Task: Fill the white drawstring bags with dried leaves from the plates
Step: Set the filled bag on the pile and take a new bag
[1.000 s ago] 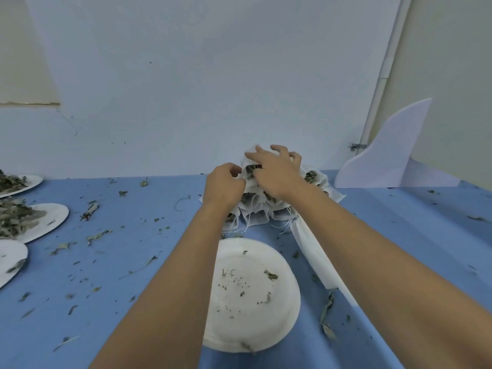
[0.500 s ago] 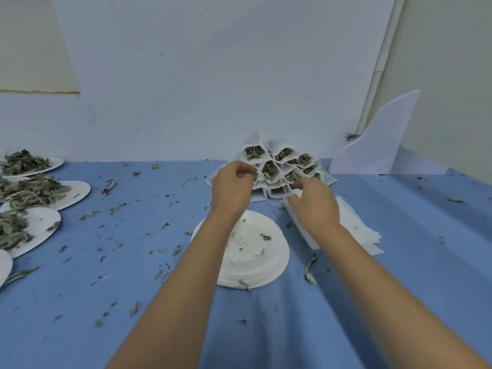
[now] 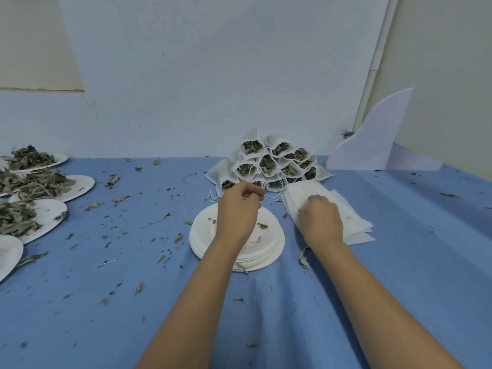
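Item: stack of empty white drawstring bags [image 3: 355, 218], flat, thin gauzy cloth, soft-edged rectangles fanned at the near corner; lies right of centre on the blue cloth [image 3: 399, 262], long axis running from the filled pile toward the near right; directly under the right hand [image 3: 320, 221], which is the nearer by far. Right hand: knuckles up, fingers bent down onto the top bag; whether a layer is pinched cannot be told. Left hand [image 3: 238, 209]: fingers curled at the foot of the filled bags [image 3: 274, 161], among loose drawstrings; a grip cannot be confirmed. Filled bags: heaped against the wall, mouths open, showing crumpled grey-green leaf. Stack of spent paper plates [image 3: 277, 243]: round, matte white, crumbs only, beneath the left wrist. Plates of dried leaves [image 3: 82, 185]: well apart at far left, on the left hand's side, so likely its reach; brittle, curled, scattered fragments between.
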Available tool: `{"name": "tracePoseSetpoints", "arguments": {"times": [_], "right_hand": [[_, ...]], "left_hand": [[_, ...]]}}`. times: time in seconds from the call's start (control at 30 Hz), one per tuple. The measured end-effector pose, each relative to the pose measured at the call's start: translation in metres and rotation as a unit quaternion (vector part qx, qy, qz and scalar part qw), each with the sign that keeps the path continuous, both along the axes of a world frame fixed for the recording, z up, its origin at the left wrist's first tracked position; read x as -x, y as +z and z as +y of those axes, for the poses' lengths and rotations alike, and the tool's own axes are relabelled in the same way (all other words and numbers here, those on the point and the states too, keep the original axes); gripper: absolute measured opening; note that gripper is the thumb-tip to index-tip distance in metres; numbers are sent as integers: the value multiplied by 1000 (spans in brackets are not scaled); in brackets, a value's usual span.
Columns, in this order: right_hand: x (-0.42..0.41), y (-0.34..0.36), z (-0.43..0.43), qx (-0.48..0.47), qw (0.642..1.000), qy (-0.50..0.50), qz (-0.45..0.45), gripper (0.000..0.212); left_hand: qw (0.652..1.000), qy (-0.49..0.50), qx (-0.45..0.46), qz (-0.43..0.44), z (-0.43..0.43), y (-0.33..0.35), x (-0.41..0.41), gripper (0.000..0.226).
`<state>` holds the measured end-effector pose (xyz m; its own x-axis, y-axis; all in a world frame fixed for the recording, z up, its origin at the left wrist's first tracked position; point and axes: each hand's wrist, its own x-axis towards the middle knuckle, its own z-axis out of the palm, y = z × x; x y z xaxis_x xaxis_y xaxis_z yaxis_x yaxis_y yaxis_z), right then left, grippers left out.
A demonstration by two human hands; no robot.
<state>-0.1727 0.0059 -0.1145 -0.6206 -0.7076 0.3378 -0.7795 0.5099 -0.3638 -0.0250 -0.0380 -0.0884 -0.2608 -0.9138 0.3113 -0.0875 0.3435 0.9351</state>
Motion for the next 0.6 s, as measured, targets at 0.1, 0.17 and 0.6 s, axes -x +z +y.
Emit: {"name": "tracePoseSetpoints", "arguments": {"times": [0.1, 0.17, 0.6], "right_hand": [[5, -3, 4, -43, 998, -21, 34, 25], [8, -5, 3, -55, 998, -28, 34, 33], [-1, 2, 6, 352, 930, 99, 24, 13]], "left_hand": [[1000, 0, 2, 0, 0, -1, 0, 27], [1000, -2, -1, 1, -1, -3, 0, 28], [998, 25, -28, 46, -3, 4, -2, 18]]}}
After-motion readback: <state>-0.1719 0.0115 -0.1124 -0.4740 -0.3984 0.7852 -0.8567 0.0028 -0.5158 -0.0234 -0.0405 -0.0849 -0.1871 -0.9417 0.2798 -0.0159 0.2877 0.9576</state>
